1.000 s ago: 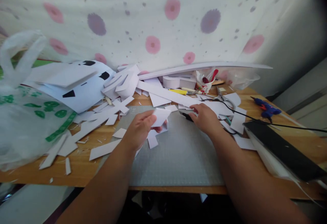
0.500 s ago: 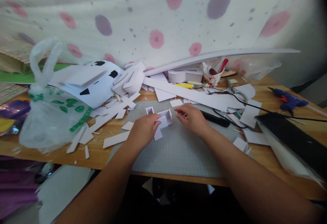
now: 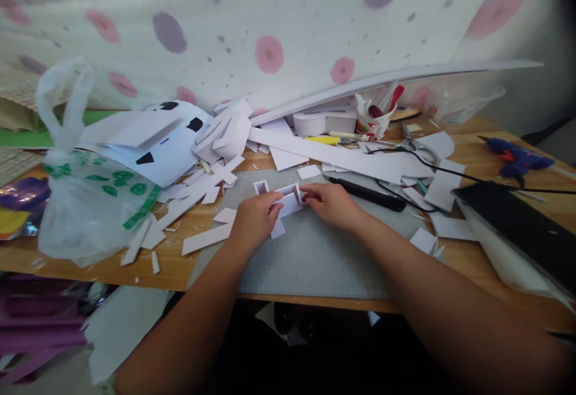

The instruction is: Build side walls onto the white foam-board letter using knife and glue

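A small white foam-board box form (image 3: 291,204), with upright walls and an open top, stands on the grey cutting mat (image 3: 315,263). My left hand (image 3: 255,218) is closed with thumb and fingers on a flat white piece at its front side. At the right end wall, the fingertips of my right hand (image 3: 330,204) pinch the board's edge. Part of the form is hidden behind my left fingers. Beside my right hand lies a black pen-like tool (image 3: 369,194) on the mat.
White board offcuts (image 3: 207,242) litter the table around the mat. A plastic bag (image 3: 85,221) stands at the left. To the right are scissors (image 3: 423,152), a blue glue gun (image 3: 517,158), a black cable (image 3: 477,180) and a dark flat object (image 3: 517,233).
My right hand has moved left and now touches the form's right end; before, it hovered apart from it. The left hand keeps its hold. The camera view has tilted down slightly.
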Available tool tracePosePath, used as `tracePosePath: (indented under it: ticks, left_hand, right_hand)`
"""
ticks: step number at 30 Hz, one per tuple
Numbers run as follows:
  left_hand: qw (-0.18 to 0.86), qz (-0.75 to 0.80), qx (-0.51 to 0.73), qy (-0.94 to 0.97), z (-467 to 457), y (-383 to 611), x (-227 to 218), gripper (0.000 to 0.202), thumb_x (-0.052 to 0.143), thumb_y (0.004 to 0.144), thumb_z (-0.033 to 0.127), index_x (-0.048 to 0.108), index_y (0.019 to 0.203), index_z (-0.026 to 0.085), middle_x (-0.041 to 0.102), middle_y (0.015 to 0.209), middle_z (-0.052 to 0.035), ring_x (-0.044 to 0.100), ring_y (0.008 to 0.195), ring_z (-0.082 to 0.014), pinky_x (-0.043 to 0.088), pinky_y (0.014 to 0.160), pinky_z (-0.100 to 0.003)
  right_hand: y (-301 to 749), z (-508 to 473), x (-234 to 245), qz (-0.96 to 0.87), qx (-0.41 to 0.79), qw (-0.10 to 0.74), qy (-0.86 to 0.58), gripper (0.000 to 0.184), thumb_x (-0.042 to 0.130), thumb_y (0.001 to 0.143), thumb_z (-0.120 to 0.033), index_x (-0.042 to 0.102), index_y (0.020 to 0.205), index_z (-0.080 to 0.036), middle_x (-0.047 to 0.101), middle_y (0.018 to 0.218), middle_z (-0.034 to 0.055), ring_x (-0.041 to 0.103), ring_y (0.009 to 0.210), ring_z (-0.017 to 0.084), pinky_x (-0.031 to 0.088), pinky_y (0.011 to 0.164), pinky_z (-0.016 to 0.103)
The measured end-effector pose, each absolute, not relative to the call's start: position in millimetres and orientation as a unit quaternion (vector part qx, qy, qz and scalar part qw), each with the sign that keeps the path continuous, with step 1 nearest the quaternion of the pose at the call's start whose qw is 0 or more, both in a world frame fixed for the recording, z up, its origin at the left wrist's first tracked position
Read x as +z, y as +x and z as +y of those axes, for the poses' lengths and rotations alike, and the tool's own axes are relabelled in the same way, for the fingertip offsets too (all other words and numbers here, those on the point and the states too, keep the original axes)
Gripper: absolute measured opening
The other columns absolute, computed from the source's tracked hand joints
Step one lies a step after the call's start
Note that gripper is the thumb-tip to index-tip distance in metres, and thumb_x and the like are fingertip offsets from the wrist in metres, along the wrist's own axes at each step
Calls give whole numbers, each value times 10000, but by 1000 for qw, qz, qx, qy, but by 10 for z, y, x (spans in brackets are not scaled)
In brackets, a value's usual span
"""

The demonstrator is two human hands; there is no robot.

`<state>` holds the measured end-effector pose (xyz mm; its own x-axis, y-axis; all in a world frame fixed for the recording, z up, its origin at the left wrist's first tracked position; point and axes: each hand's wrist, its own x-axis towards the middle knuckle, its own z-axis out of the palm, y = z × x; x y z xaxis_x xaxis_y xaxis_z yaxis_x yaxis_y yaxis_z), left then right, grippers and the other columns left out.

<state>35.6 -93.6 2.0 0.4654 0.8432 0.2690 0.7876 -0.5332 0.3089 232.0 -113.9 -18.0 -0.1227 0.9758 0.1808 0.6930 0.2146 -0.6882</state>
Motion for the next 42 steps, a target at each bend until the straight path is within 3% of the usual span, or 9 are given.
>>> tracePosePath:
  ticks: [19,42]
  left_hand:
    - [107,462,232,849,-911,327,-30,266,596,841,228,706,1083,247,736,1059,-8,686,934,-197,523,865,-327]
    - [107,472,238,842,-927,315,-21,265,581,842,246,711,1073,256,742,1035,1,690,890,-194,527,848,-326]
  right_hand:
    - [2346,-1144,-155,-730,233,317,-559,396,518,812,-84,701,1140,-212,758,982,38,679,835,192,491,776,290]
    - [2358,-1124,-215,-720,230,325,-568,367,568,821,-138,701,1145,-249,760,991,38,694,839,199,504,777,304]
